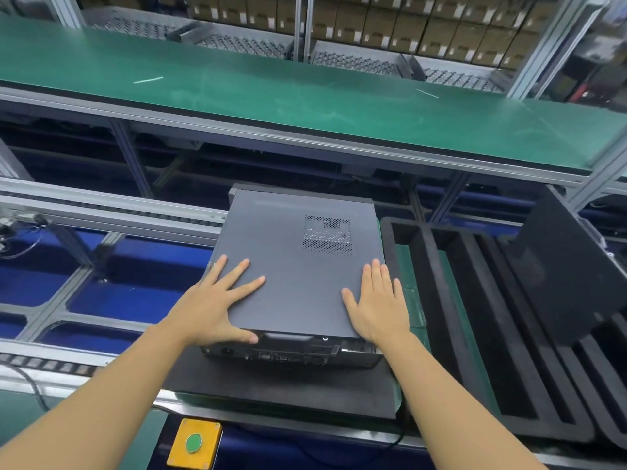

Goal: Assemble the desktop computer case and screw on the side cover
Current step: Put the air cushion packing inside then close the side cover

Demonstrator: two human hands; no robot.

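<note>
Pressing flat-handed on the dark grey sheet-metal side cover (pixel 298 266), held nothing in either palm. Had the left hand (pixel 217 300) spread on the near left corner, fingers straight and fanned, thumb dropped over the near edge. Had the right hand (pixel 376 307) flat on the near right corner, fingers straight and close together, gripping nothing. Found the cover lying level on top of the black desktop computer case (pixel 291 352), with a perforated vent patch (pixel 327 237) toward its far right and the case's rear port panel facing the near side, just below the left thumb. Found the case itself lying on its side on a black foam mat (pixel 281 388), just beside a black foam tray with long slots (pixel 451 300) on the right. Noted a dark flat panel (pixel 559 266) leaning over that tray, a long green conveyor belt (pixel 271 96) beyond, and a yellow box with a green push button (pixel 194 442) at the near edge. Judged the step in hand to be seating the cover: pushing it home, edges flush to the chassis. Could not tell the state of the catch at the far end. Saw no screws and no driver anywhere in view, so judged the fastening not yet begun. Reckoned the next move to call for even pressure from both palms, a check on the rear lip for flushness, then a screw and a tool fetched for the rear edge.
</note>
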